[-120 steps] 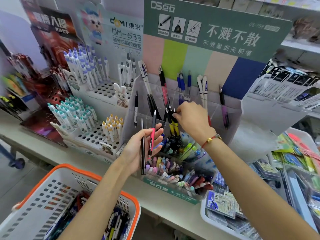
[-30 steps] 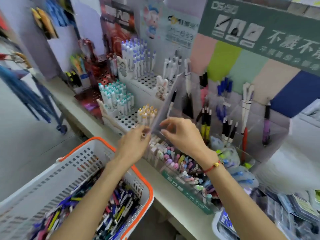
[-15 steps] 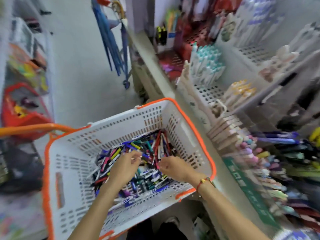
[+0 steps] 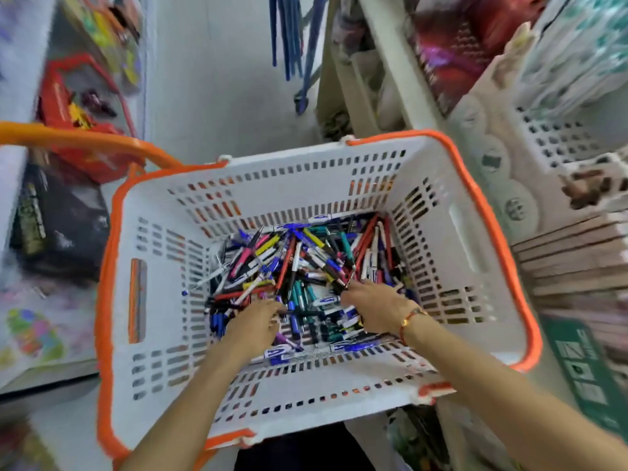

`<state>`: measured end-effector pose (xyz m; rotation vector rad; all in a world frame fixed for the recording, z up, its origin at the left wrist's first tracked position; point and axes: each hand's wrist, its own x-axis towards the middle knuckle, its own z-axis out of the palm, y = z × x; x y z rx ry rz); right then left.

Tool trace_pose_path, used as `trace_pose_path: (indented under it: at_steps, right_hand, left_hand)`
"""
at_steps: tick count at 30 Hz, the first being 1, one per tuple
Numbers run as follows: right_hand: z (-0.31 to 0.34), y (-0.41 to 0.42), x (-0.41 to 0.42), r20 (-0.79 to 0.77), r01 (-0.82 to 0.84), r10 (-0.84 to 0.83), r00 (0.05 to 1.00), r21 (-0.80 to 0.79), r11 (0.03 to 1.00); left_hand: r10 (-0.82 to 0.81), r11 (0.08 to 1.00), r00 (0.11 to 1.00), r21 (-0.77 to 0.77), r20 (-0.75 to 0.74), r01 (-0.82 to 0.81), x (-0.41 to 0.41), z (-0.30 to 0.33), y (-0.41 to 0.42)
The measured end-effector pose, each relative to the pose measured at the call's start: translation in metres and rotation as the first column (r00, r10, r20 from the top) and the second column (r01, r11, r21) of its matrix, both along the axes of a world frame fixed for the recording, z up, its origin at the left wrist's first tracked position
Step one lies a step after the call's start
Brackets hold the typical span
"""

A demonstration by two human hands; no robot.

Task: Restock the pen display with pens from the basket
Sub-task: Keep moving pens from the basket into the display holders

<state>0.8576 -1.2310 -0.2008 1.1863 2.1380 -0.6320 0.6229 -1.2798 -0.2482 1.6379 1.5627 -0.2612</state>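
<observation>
Both hands reach down into a white basket (image 4: 306,185) with an orange rim, which fills the middle of the view. A heap of loose pens (image 4: 306,263) in many colours, blue, red, black, teal, yellow and pink, lies on the basket floor, thickest toward the far and right side.

The left hand (image 4: 253,322) lies palm down on the near left part of the heap, its fingers spread forward over the pens. Whether it holds one I cannot tell, since the fingertips are hidden among the pens. The right hand (image 4: 372,305) rests on the near right part of the heap, fingers stretched toward the far side and touching a dark pen; whether they pinch it is also unclear. A thin bracelet (image 4: 409,317) with a gold bead sits on the right wrist.

An orange handle (image 4: 85,141) sticks out to the left of the basket. To the right stands the pen display (image 4: 550,137), blurred, with a white perforated rack. A green sign (image 4: 588,365) shows at the near right. On the far left a red basket (image 4: 78,107) sits on the floor.
</observation>
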Motion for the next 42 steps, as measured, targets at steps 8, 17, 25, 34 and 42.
trace_pose_path:
  at_steps: [8, 17, 25, 34, 42]
  right_hand:
    - [-0.032, -0.005, -0.012, 0.261, -0.442, 0.381, 0.887, 0.240, 0.864]
    - [-0.036, 0.019, -0.010, 0.001, -0.256, 0.261, 0.965, 0.193, 0.947]
    - [0.014, 0.042, -0.020, -0.528, 0.417, -0.513, 0.677, -0.299, 0.858]
    - [0.025, 0.034, -0.021, -0.465, 0.495, -0.767, 0.442, -0.587, 0.641]
    - [0.022, 0.028, -0.026, -0.337, 0.570, -0.918, 0.210, -0.720, 0.395]
  left_hand:
    - [-0.263, 0.956, 0.962, -0.155, -0.075, 0.249, 0.001, -0.008, 0.001]
    - [-0.338, 0.935, 0.936, -0.155, -0.102, 0.320, -0.002, -0.015, 0.010]
    - [0.442, 0.883, 0.824, -0.012, 0.353, -0.469, 0.007, 0.020, 0.039]
    - [0.624, 0.775, 0.614, -0.485, 0.484, -0.405, 0.044, 0.085, 0.039]
    - [0.386, 0.905, 0.766, -0.372, 0.514, -0.206, 0.041, 0.077, 0.035]
